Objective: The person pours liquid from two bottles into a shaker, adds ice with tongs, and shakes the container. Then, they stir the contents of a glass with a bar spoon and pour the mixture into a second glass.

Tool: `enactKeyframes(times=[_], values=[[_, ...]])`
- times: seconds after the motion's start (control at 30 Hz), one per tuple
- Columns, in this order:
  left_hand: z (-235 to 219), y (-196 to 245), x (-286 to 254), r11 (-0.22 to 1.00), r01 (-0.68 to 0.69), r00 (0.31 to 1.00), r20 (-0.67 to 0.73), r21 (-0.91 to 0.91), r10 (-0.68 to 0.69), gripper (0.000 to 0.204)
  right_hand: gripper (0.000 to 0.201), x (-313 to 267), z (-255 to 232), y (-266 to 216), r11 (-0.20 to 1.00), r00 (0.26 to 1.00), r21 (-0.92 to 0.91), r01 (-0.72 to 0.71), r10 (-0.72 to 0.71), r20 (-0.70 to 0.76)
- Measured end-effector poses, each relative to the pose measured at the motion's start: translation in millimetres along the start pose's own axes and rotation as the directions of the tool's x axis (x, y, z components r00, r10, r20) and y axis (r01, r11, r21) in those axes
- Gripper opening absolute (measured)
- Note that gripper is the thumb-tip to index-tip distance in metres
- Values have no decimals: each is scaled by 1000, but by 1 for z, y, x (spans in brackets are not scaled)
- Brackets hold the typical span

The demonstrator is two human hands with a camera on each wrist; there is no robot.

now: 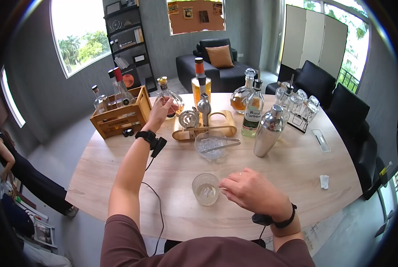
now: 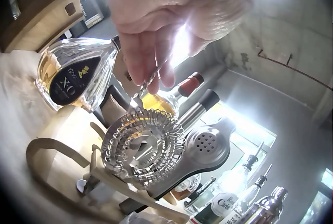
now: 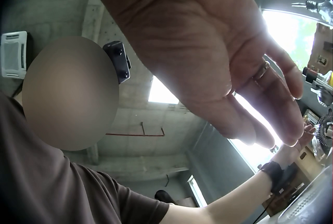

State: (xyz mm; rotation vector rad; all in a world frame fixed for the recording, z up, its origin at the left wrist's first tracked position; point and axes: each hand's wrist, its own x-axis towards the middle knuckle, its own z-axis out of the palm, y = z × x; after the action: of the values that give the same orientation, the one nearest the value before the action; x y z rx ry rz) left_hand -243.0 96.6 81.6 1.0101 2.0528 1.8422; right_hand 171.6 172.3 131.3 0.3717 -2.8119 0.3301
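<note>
My left hand [image 1: 161, 111] reaches to the bar tool stand [image 1: 225, 130]. In the left wrist view the left hand [image 2: 174, 15] pinches a thin, twisted metal stem [image 2: 152, 78] just above the round coiled strainer [image 2: 143, 146]; the stem's lower part is partly hidden. My right hand [image 1: 252, 191] hovers over the table beside a ridged glass [image 1: 205, 189] holding ice and clear liquid. Its fingertips are close to the glass's right rim; whether they touch is unclear. In the right wrist view the right hand [image 3: 208, 62] has loosely bent fingers, with nothing visible between them.
An ice bowl [image 1: 210, 149] with tongs [image 1: 221, 146] stands behind the glass. A steel shaker [image 1: 269, 131], a green-labelled bottle [image 1: 252, 115] and upturned glasses [image 1: 297, 104] are at right. A wooden crate [image 1: 121, 118] with bottles stands left. A cable [image 1: 160, 209] crosses the front.
</note>
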Motion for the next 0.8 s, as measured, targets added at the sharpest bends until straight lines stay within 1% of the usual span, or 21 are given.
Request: enactKeyframes(times=[0.17, 0.23, 0.27, 0.33, 0.37, 0.43, 0.47, 0.53, 0.57, 0.6, 0.63, 0.67, 0.7, 0.73, 0.77, 0.8], values=[[-1, 1, -2, 1000, 5, 1000, -5, 14, -5, 27, 14, -2, -1, -1, 1000, 1000, -6, 0, 0, -2], [-1, 3, -9, 996, 9, 1000, -16, 87, -8, 32, 14, -3, -1, -1, 1000, 1000, -8, 13, -13, -10], [-2, 3, -13, 996, 9, 1000, -15, 88, -8, 32, 14, -3, -2, -2, 1000, 1000, -8, 13, -13, -10], [-6, 4, -25, 973, 34, 995, -94, 227, -13, 38, 14, -4, -3, -1, 1000, 1000, -10, 14, -14, -7], [-10, 4, -33, 972, 34, 996, -90, 232, -13, 38, 14, -5, -3, -1, 1000, 1000, -6, 11, -11, -11], [-18, 4, -53, 965, 40, 983, -186, 261, 10, 38, 14, -8, -3, 0, 1000, 1000, -28, 1, -2, -12], [-20, 7, -67, 963, 43, 984, -177, 267, 5, 38, 14, -8, -4, 1, 1000, 1000, -20, -7, 6, -15], [-25, 14, -100, 986, 160, 987, -9, 55, -160, 31, 14, -8, -4, 2, 1000, 999, -17, 1, -2, -33], [-27, 15, -115, 977, 203, 967, 143, 70, -211, 32, 14, -8, -4, 2, 1000, 999, -5, -9, 9, -31], [-28, 15, -131, 965, 245, 920, 292, 89, -260, 32, 15, -8, -4, 3, 1000, 999, 2, -8, 8, -46], [-24, 17, -149, 964, 235, 862, 431, 126, -266, 36, 15, -7, -4, 3, 1000, 998, 10, -8, 9, -57], [-19, 18, -166, 963, 222, 783, 560, 156, -271, 41, 15, -7, -5, 4, 1000, 999, 21, -23, 24, -46], [-15, 17, -180, 956, 231, 703, 649, 179, -291, 52, 15, -6, -7, 5, 999, 998, 19, -42, 42, -51], [-8, 16, -194, 947, 250, 656, 685, 200, -317, 67, 15, -6, -7, 6, 998, 997, 15, -61, 61, -53], [0, 10, -206, 951, 243, 643, 702, 191, -305, 77, 17, -6, -4, 9, 996, 994, 40, -77, 80, -80], [9, 5, -216, 955, 234, 632, 718, 181, -290, 88, 17, -6, -5, 10, 995, 994, 45, -91, 93, -63]])
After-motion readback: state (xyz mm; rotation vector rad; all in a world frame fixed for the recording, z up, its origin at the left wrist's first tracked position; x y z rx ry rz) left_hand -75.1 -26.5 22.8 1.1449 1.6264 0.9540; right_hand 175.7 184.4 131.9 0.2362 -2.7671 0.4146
